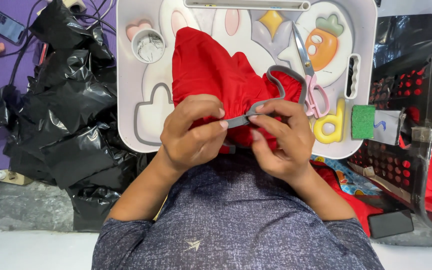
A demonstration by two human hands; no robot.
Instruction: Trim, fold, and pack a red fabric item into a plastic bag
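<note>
One red cloth [211, 70], one grey strap [276, 82], one pair of pink-handled scissors [310, 80], one white cup [148, 45], one green sponge [363, 121] on white tray [126, 100]. Frame centre: left hand [193, 132] and right hand [281, 137] both pinch strap end between fingertips, over cloth's lower edge. Black plastic bags [61, 105] at left.

Phone [4, 24]: lit rectangular screen, dark blue, far up-left of the left hand [193, 131], in another person's fingers. Second phone [390, 223]: black rectangular screen, unlit, lying down-right of the right hand [281, 138].
</note>
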